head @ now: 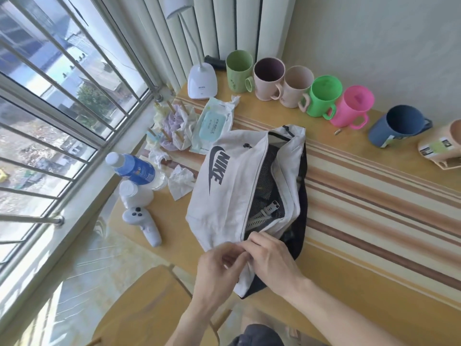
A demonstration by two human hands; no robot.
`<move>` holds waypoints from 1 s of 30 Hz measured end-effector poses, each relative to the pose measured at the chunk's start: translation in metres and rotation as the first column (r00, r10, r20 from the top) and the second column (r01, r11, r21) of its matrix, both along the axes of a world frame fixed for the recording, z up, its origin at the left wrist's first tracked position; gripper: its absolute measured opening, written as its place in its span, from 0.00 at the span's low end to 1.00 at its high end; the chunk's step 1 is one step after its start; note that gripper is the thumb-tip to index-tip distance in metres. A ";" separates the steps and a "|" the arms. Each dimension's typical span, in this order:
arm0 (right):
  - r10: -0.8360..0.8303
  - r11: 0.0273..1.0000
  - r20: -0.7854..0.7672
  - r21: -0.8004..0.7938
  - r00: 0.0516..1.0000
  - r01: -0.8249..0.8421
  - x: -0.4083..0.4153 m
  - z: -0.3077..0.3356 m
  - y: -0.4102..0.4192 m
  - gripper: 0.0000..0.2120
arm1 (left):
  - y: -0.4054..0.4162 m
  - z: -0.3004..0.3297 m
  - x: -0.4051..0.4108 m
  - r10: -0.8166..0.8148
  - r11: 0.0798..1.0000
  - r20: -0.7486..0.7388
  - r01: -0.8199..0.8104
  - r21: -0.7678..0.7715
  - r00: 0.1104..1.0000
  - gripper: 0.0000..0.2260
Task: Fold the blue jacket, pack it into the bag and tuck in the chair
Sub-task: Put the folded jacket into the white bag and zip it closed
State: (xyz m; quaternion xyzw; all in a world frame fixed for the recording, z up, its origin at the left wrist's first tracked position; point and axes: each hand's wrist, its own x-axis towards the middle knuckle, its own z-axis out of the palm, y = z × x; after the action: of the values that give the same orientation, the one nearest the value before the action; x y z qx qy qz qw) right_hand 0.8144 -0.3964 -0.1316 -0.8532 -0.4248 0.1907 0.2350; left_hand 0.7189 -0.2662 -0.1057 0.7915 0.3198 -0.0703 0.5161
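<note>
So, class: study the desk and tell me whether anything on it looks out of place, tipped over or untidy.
Two things stand out. The beige mug at the right end of the row lies tipped on its side, while the other mugs stand upright. Crumpled tissues lie loose beside the white bag, near the wet wipes pack.

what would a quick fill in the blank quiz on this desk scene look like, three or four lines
1. Both hands work at the near end of the white ____.
2. The bag's zipper is ____, showing black mesh inside.
3. The cup between the bright green cup and the dark blue cup is ____.
4. The desk lamp beside the pale green cup is ____.

Answers: bag; open; pink; white
</note>
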 end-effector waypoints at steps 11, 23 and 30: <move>0.117 0.993 -0.103 0.045 0.988 -0.113 0.053 0.086 0.002 0.15 | 0.006 0.006 0.008 -0.221 0.843 0.018 0.182 0.507 0.975 0.10; -0.272 0.952 0.191 -0.088 0.943 0.292 0.237 0.053 0.041 0.07 | 0.011 -0.012 -0.011 -0.205 0.830 -0.071 0.212 0.517 0.976 0.18; -0.487 0.870 0.260 0.059 0.834 0.490 0.230 0.039 0.039 0.09 | 0.008 -0.017 -0.019 -0.183 0.843 -0.115 0.216 0.493 0.976 0.13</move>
State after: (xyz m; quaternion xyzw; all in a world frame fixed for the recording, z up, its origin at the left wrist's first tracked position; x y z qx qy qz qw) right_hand 1.0442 -0.3576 -0.0927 -0.9521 -0.2199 0.0101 0.2124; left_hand 0.6999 -0.2584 -0.1224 0.9247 0.2590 -0.0629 0.2719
